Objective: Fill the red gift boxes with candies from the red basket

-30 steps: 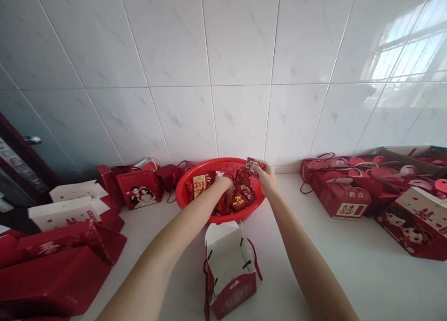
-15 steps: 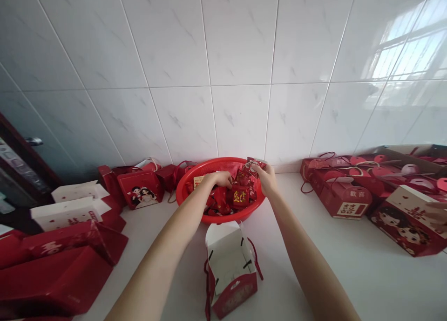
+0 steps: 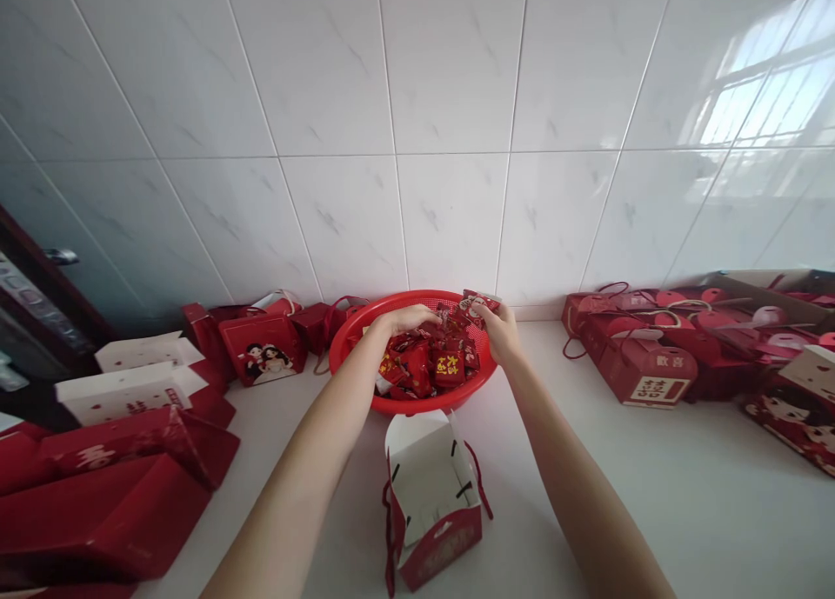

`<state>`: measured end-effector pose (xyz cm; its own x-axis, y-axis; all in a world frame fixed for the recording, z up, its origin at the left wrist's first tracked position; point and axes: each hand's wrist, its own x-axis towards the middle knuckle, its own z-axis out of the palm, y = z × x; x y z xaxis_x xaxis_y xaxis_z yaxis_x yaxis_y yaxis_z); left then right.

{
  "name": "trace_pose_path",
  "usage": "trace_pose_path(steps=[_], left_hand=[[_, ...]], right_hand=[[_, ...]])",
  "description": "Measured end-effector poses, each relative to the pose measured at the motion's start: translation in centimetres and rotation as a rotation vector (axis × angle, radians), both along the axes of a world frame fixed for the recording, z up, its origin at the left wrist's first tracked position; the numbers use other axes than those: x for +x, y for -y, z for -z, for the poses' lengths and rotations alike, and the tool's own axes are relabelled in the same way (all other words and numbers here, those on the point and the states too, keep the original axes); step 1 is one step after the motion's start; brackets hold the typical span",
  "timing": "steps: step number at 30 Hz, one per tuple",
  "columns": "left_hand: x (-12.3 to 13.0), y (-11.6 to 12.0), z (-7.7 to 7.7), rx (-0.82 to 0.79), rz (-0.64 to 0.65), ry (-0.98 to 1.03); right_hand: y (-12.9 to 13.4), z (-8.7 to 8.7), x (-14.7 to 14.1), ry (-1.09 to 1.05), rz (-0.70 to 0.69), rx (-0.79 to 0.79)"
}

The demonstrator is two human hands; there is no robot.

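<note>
A red plastic basket (image 3: pixel 340 366) stands against the wall, filled with red candy packets (image 3: pixel 450 366), some with gold lettering. My left hand (image 3: pixel 408 318) reaches over its contents, fingers stretched to the right and partly among the packets; nothing shows in its grip. At the basket's right rim, my right hand (image 3: pixel 499 328) is closed on a red printed candy packet (image 3: pixel 479 303). Between my forearms sits an open red gift box (image 3: pixel 427 490) with a white inside and red cords at its sides. Its visible inside shows white walls and floor with black cord ends.
Unfolded red and white boxes (image 3: pixel 117 486) lie at the left. A box printed with a couple (image 3: pixel 264 351) leans by the wall. Closed red gift boxes (image 3: pixel 643 364) crowd the right, with another printed box (image 3: pixel 799 416) at the edge. White tiles (image 3: pixel 450 225) rise behind the counter.
My left hand has lifted from a bent grasp and its fingers have straightened rightward. Packets beneath have shifted. At far right, the printed box has moved right; the hand on it has left view.
</note>
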<state>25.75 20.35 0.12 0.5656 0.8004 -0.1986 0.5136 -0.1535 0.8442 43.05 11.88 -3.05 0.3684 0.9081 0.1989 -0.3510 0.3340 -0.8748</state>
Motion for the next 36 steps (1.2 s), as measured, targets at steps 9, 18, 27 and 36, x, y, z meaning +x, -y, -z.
trace_pose_path(steps=[9, 18, 27, 36], left_hand=[[-0.7, -0.1, 0.0, 0.304, -0.14, -0.149], [1.7, 0.4, 1.8, 0.381, -0.012, -0.361], [0.4, -0.5, 1.8, 0.356, -0.002, -0.231], [0.8, -1.3, 0.8, 0.425, -0.121, 0.188]], right_hand=[[0.1, -0.1, 0.1, 0.017, -0.007, 0.01], [0.0, 0.0, 0.0, 0.035, 0.019, 0.042], [-0.2, 0.1, 0.1, 0.02, 0.0, 0.043], [0.4, -0.3, 0.0, 0.014, -0.033, 0.002]])
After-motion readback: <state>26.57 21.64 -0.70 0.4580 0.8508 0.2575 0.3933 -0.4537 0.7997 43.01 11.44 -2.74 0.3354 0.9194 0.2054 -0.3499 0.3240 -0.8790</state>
